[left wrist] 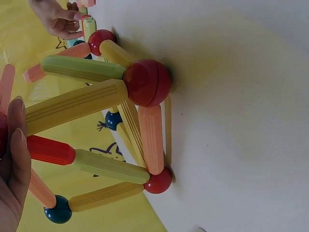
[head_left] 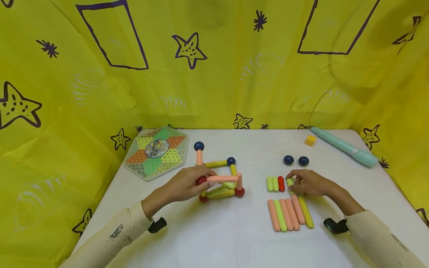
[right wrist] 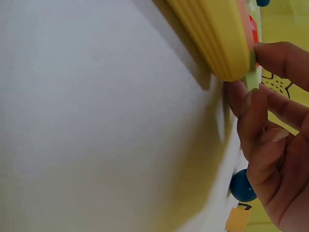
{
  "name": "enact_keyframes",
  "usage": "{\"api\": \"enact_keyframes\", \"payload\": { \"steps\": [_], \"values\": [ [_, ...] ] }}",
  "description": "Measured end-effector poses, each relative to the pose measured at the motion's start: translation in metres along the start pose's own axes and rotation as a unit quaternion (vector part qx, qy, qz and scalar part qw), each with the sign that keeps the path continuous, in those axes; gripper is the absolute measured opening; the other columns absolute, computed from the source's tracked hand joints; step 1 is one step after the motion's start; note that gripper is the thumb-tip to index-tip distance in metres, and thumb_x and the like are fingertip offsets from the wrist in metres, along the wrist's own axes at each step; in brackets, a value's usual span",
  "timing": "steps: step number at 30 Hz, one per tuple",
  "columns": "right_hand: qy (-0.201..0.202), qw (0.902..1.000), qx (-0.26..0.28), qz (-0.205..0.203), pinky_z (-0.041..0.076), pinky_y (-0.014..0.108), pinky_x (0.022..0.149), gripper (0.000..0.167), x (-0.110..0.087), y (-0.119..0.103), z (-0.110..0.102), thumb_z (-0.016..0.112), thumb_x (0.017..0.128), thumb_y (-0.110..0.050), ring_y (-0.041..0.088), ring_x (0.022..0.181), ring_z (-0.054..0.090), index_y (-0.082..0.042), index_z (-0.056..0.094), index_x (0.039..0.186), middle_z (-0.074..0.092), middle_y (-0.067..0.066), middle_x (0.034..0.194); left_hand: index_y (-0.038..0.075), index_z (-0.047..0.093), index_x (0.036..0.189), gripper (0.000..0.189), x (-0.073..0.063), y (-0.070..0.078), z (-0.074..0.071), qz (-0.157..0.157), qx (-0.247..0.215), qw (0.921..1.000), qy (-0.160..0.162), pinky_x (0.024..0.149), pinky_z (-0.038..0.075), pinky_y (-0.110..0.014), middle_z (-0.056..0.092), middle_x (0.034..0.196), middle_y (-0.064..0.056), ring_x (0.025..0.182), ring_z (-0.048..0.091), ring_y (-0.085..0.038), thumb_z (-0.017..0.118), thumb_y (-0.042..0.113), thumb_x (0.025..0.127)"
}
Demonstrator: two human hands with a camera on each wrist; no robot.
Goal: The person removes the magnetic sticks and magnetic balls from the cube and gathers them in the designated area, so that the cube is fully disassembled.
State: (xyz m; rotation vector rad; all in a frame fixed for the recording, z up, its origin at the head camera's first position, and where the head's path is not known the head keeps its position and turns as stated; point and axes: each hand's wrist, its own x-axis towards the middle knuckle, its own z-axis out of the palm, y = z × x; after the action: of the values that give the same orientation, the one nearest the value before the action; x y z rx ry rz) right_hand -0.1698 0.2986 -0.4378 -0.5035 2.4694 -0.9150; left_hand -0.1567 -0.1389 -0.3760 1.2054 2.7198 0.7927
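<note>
My left hand (head_left: 191, 181) grips a red ball (head_left: 201, 180) at the upper corner of a frame built of rods and balls. From that ball a pink rod (head_left: 222, 178) runs to the right, above red balls (left wrist: 147, 83) at the base. A dark blue ball (head_left: 199, 146) tops a pink rod at the back. My right hand (head_left: 310, 182) pinches a short light green rod (head_left: 289, 182) between thumb and fingers, at the top of a row of longer rods. In the right wrist view a yellow rod (right wrist: 212, 34) partly covers the light green one.
Short green rods and a red rod (head_left: 281, 184) lie left of my right hand; several long pink rods (head_left: 273, 216) lie below. Two dark blue balls (head_left: 288, 160), a yellow cube (head_left: 310, 140), a teal tube (head_left: 345, 146) and a hexagonal game board (head_left: 135, 143) stand farther back.
</note>
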Motion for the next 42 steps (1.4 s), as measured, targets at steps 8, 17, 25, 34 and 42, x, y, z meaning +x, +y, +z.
{"api": "enact_keyframes", "payload": {
  "steps": [8, 17, 25, 34, 42],
  "values": [
    [0.015, 0.9993, -0.018, 0.028, 0.045, 0.026, 0.06, 0.056, 0.0, -0.002, 0.005, 0.076, 0.089, -0.029, 0.016, 0.069, 0.055, 0.003, 0.054, 0.13, 0.061, 0.002, 0.082, 0.016, 0.068, 0.119, 0.023, 0.001, -0.001, 0.0, 0.005, 0.004, 1.0, 0.002, 0.063, 0.04, -0.023, 0.062, 0.09, 0.008, 0.073, 0.048, -0.007, 0.062, 0.029, 0.101],
    [0.011, 0.9991, -0.018, 0.036, 0.045, 0.025, 0.057, 0.052, 0.003, -0.001, 0.009, 0.074, 0.089, -0.019, 0.015, 0.066, 0.055, 0.003, 0.052, 0.131, 0.062, 0.0, 0.075, 0.016, 0.068, 0.119, 0.023, 0.001, 0.0, 0.0, 0.001, 0.004, 1.0, 0.0, 0.063, 0.04, -0.023, 0.063, 0.092, 0.008, 0.073, 0.048, -0.007, 0.061, 0.028, 0.101],
    [0.023, 0.9978, -0.027, 0.056, 0.043, 0.026, 0.056, 0.049, 0.001, -0.008, 0.009, 0.071, 0.091, -0.019, 0.016, 0.063, 0.053, -0.001, 0.051, 0.132, 0.059, 0.001, 0.071, 0.017, 0.068, 0.119, 0.023, 0.0, 0.001, -0.001, -0.002, 0.002, 1.0, -0.002, 0.062, 0.04, -0.023, 0.062, 0.09, 0.008, 0.072, 0.048, -0.007, 0.062, 0.029, 0.101],
    [0.025, 0.9976, -0.036, 0.054, 0.041, 0.025, 0.054, 0.049, -0.001, -0.013, 0.009, 0.071, 0.092, -0.021, 0.015, 0.06, 0.052, -0.005, 0.051, 0.134, 0.054, 0.0, 0.066, 0.017, 0.068, 0.118, 0.022, 0.0, 0.001, 0.0, 0.0, 0.002, 1.0, 0.0, 0.062, 0.04, -0.023, 0.061, 0.089, 0.009, 0.072, 0.048, -0.007, 0.062, 0.029, 0.101],
    [0.022, 0.9971, -0.049, 0.053, 0.04, 0.025, 0.053, 0.048, -0.003, -0.015, 0.009, 0.07, 0.093, -0.021, 0.014, 0.06, 0.05, -0.007, 0.051, 0.134, 0.054, 0.0, 0.066, 0.017, 0.068, 0.119, 0.023, 0.0, 0.001, -0.001, -0.003, -0.001, 1.0, 0.001, 0.063, 0.041, -0.023, 0.063, 0.091, 0.008, 0.073, 0.048, -0.007, 0.061, 0.028, 0.101]
  ]
}}
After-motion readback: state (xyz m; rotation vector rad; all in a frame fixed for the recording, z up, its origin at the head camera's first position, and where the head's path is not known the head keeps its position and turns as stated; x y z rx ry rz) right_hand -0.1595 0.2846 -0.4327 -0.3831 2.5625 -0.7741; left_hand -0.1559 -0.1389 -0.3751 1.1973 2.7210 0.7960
